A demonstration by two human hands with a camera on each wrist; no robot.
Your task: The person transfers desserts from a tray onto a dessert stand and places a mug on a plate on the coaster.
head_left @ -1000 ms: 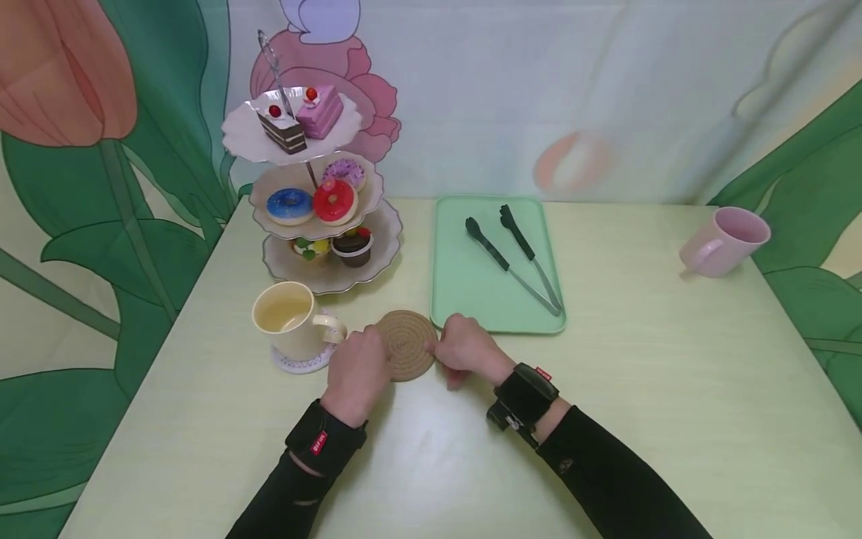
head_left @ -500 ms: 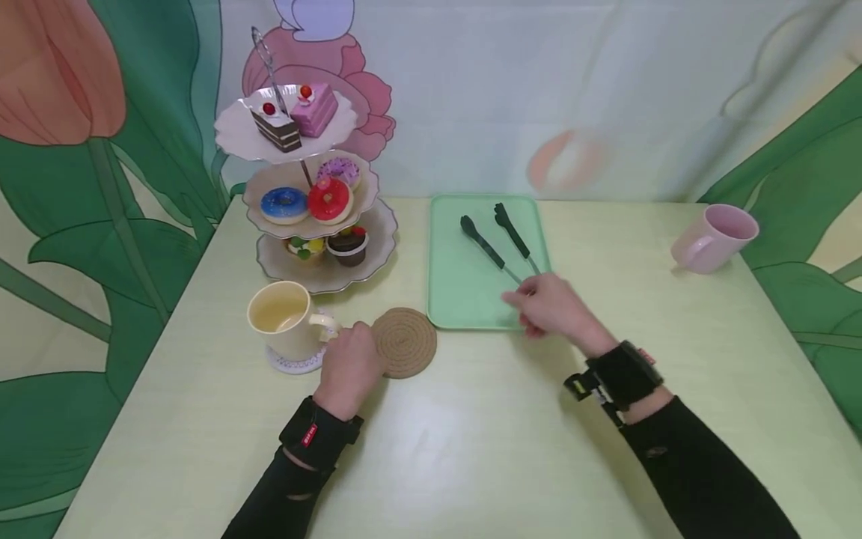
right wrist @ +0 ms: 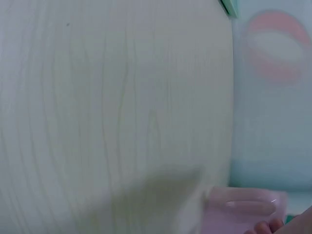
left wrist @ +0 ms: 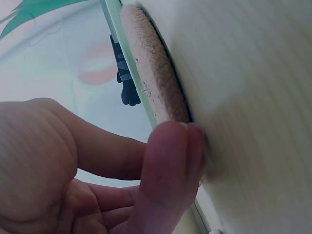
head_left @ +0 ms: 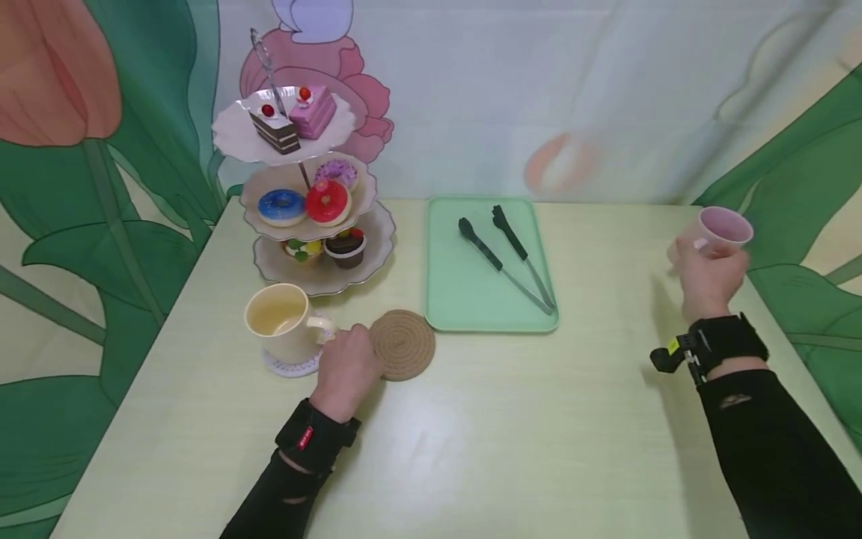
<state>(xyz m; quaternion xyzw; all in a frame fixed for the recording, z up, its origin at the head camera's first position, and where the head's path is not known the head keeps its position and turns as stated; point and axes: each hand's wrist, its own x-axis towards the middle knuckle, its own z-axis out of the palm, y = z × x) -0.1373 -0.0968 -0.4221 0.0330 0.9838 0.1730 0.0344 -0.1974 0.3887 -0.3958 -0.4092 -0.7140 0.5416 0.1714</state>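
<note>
My left hand (head_left: 346, 367) rests on the table with its fingertips against the near left edge of a round woven coaster (head_left: 402, 344). In the left wrist view one finger (left wrist: 168, 151) touches the rim of the coaster (left wrist: 156, 83), which lies flat. My right hand (head_left: 707, 271) is at the far right, its fingers and thumb round the lower body of a pink mug (head_left: 726, 226). The blurred right wrist view shows the pink mug (right wrist: 239, 212) with a fingertip (right wrist: 265, 226) at its side.
A cream mug (head_left: 279, 320) stands on a white doily just left of my left hand. Behind it is a three-tier stand (head_left: 303, 202) with cakes and donuts. A green tray (head_left: 471, 292) holds black tongs (head_left: 508, 258). The table's right edge runs close to the pink mug.
My right hand left the coaster, swept right past the tray's front and now closes round the pink mug. My left hand stayed at the coaster's edge.
</note>
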